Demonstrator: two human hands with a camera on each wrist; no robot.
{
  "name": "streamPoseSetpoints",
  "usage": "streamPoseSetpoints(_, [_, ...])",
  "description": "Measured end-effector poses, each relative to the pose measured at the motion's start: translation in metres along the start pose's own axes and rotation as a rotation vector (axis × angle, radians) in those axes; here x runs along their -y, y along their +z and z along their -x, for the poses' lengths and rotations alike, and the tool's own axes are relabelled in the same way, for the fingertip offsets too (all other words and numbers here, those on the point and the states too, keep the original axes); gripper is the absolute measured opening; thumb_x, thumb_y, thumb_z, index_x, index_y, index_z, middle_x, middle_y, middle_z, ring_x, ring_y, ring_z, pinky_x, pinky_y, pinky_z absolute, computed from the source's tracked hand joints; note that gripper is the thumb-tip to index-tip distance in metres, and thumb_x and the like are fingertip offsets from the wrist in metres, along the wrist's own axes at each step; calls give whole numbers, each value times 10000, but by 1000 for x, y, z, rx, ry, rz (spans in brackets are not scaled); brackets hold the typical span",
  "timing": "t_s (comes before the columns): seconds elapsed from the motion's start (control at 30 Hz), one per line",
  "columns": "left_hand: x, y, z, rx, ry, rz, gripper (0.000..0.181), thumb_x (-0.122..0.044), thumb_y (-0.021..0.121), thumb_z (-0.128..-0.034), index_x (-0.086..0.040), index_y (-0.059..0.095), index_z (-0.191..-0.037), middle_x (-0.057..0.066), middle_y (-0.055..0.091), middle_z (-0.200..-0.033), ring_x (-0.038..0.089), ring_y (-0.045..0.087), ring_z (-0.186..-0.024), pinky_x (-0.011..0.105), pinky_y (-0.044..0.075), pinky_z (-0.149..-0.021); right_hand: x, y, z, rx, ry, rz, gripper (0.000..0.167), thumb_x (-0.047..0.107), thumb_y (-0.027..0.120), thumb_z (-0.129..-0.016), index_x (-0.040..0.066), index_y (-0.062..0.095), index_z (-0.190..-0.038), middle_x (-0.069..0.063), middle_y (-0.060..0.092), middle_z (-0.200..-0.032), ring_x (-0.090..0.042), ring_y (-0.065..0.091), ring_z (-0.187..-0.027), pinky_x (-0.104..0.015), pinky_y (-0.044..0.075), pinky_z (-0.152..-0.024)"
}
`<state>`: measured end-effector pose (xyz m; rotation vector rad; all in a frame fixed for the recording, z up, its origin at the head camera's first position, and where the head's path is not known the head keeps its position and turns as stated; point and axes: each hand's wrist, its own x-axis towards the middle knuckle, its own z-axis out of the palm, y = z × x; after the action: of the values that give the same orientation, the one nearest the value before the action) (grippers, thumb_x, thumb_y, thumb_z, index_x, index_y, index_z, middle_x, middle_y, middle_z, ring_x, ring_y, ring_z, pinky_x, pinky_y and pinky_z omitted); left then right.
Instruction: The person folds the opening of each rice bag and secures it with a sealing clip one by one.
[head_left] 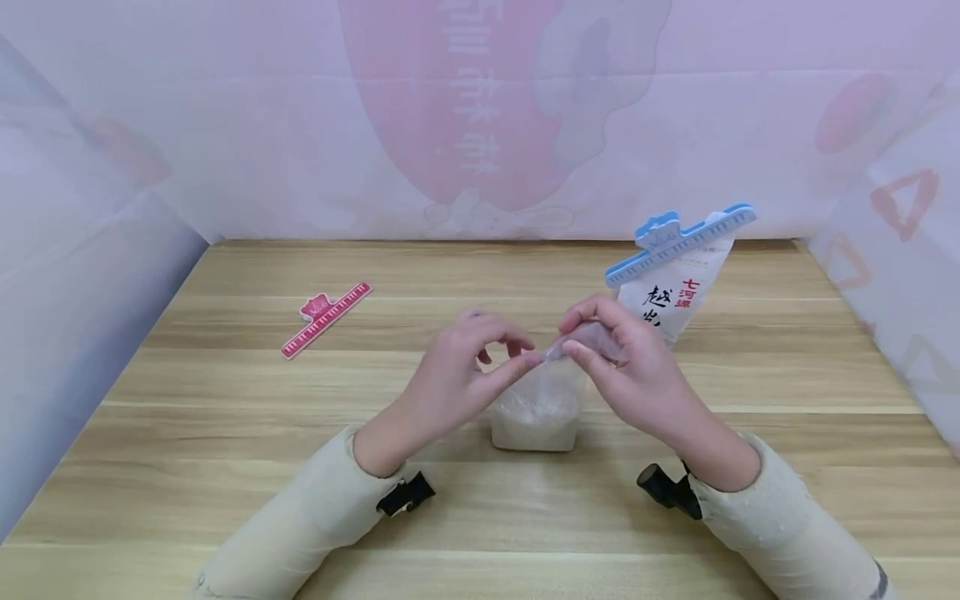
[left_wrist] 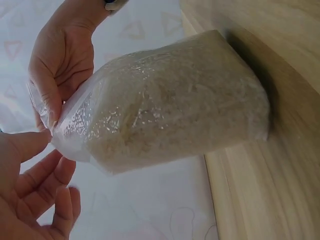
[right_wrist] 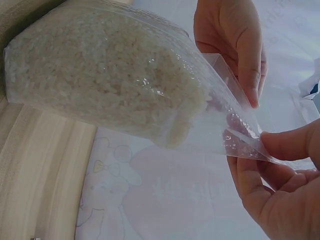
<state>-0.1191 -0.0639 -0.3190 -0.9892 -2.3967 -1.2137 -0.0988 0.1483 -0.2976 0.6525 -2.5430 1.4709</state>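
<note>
A clear plastic bag of rice (head_left: 536,421) stands on the table with its flat base down, its upper part gathered between the two hands. My left hand (head_left: 457,367) pinches the left side of the bag's top, thumb near the index fingertip. With thumb and fingers my right hand (head_left: 637,367) holds the loose plastic on the other side of the top. The rice (right_wrist: 110,70) shows through the film in the wrist views, filling the lower part. Some of the left fingers are seen only through the plastic in the right wrist view.
A pink sealing clip (head_left: 326,321) lies on the wooden table (head_left: 187,433) at the left. Behind my right hand stands a white printed bag (head_left: 697,283) with a blue sealing clip (head_left: 678,242) across its top. Printed cloth walls (head_left: 270,150) enclose the back and sides.
</note>
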Motion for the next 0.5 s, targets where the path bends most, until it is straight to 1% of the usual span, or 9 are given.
streamPoseSetpoints(0.03, [-1,1,-2,-11,-2,4,98,-212,768,-879,-124,742,-916,-34,689,-828,140,533,-914,245,479,-681,0,0,0,2,2,-2,119,-16,633,-939,-21,586,-1048,-123,699,-996,-44,642,-891,-185,519,-770])
streamPoseSetpoints(0.07, [-1,1,-4,-18,2,9,97,-213,778,-869,-131,749,-909,-40,692,-817,148,522,-929,260,469,-734,0,0,0,4,6,-1,126,-11,633,-941,-18,580,-1055,-123,692,-1006,-41,641,-899,-187,521,-773])
streamPoseSetpoints(0.1, [-1,2,-6,-23,3,16,93,-214,790,-857,-138,753,-896,-45,696,-808,159,507,-948,275,448,-751,1,0,0,7,10,-3,132,-10,632,-942,-17,573,-1059,-125,682,-1019,-38,642,-910,-189,522,-778])
streamPoseSetpoints(0.17, [-3,3,-8,-26,-1,32,84,-212,803,-844,-148,755,-873,-51,700,-798,156,491,-966,289,422,-763,1,0,0,13,18,-11,133,-10,627,-945,-14,563,-1061,-131,665,-1041,-37,639,-923,-192,523,-787])
streamPoseSetpoints(0.27, [-5,4,-9,-16,-15,52,86,-204,803,-843,-143,743,-840,-48,702,-789,138,497,-929,288,429,-766,2,0,0,21,28,-26,129,-18,621,-945,-12,550,-1054,-144,650,-1061,-64,648,-946,-194,529,-802])
streamPoseSetpoints(0.3, [-6,5,-9,-13,-24,55,87,-199,800,-846,-142,737,-832,-48,701,-788,135,493,-920,277,433,-730,2,0,0,22,30,-30,127,-22,620,-945,-14,548,-1049,-148,646,-1062,-64,649,-948,-194,531,-805])
streamPoseSetpoints(0.37, [-6,6,-9,-11,-27,58,88,-181,790,-854,-131,724,-826,-39,696,-784,135,508,-900,266,458,-711,1,0,0,25,31,-41,126,-30,619,-942,-16,544,-1043,-149,647,-1056,-61,652,-950,-192,537,-808])
streamPoseSetpoints(0.43, [-6,7,-9,-11,-16,59,87,-157,783,-857,-117,714,-824,-27,691,-777,155,534,-885,257,474,-693,1,0,0,26,24,-55,130,-42,620,-937,-23,543,-1040,-154,650,-1048,-39,655,-942,-191,541,-801])
streamPoseSetpoints(0.5, [-6,9,-9,-10,0,56,82,-134,777,-857,-107,706,-826,-19,685,-773,163,550,-876,243,482,-675,0,-1,0,23,6,-50,137,-34,632,-933,-23,553,-1044,-142,655,-1031,-27,645,-911,-193,538,-765])
